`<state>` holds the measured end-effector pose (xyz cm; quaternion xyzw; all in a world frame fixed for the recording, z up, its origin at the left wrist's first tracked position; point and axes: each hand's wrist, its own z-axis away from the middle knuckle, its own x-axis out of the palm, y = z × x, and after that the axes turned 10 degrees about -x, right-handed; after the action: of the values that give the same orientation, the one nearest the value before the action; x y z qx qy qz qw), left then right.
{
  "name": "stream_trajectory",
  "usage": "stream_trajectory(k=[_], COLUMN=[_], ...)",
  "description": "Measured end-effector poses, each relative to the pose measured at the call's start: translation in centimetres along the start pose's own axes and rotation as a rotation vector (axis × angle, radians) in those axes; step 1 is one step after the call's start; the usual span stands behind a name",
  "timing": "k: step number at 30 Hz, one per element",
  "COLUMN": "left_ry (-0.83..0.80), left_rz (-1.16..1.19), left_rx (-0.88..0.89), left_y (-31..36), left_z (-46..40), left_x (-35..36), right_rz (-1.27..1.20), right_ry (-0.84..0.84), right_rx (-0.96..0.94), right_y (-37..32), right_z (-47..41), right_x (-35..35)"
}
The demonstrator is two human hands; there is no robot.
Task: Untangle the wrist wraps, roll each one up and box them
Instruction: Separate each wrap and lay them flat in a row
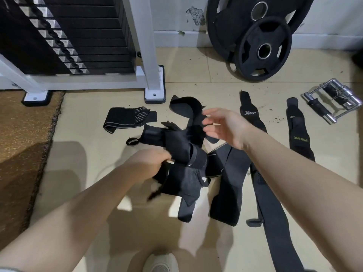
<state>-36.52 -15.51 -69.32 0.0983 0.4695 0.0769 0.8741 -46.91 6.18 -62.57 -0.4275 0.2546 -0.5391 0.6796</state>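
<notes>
Head view: tangled heap of black fabric wrist wraps [184, 154] on beige tiled floor [88, 122]. Left hand [149, 161] fingers grip the heap's edge. Right hand [222, 126], fingers loosely spread, hovers just above the heap's upper loop.

A single wide-angle view is given, taken from the person's head and aimed forward and steeply down at the floor [82, 118]. Both forearms are seen entering from the bottom corners, and the wearer's shoe [161, 264] is caught at the bottom edge — the floor is viewed from close above. The far wall [176, 20] is reached at the top. Straight lines are bowed near the edges — no second view is supplied.
</notes>
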Motion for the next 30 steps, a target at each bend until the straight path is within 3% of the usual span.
stream_trajectory(k=[4,8,11,15,18,22,24,27,30], left_ry=[0.201,0.213,0.144,-0.022,-0.12,0.152,0.148,-0.086,0.062], left_rz=[0.35,0.575,0.77,1.017,1.035,1.014,1.029,0.981,0.909], left_rx=[-0.127,-0.09,-0.048,0.071,0.192,0.116,0.021,-0.062,-0.181], left_y=[1.8,3.4,3.9,2.9,2.2,3.4,3.1,2.0,0.3], left_z=[0.0,0.5,0.8,1.3,1.9,1.8,1.5,1.5,1.3], left_x=[-2.2,-4.4,-4.8,-4.7,-5.7,-8.0,-9.0,-9.5,-9.2], right_rz=[0.314,0.337,0.311,0.462,0.573,0.993,1.148,1.128,1.122], right_ry=[-0.14,-0.384,-0.314,-0.213,-0.363,-0.486,-0.406,-0.256,-0.149], right_rx=[0.085,-0.044,-0.184,-0.402,-0.471,-0.656,-0.734,-0.764,-0.719], right_y=[3.2,3.8,2.7,0.5,-1.4,-2.3,-2.1,-2.1,-0.9], right_z=[0.3,1.2,1.1,1.5,2.5,2.3,1.8,1.3,0.0], right_x=[1.9,3.7,4.3,3.7,3.5,3.8,4.2,4.9,5.1])
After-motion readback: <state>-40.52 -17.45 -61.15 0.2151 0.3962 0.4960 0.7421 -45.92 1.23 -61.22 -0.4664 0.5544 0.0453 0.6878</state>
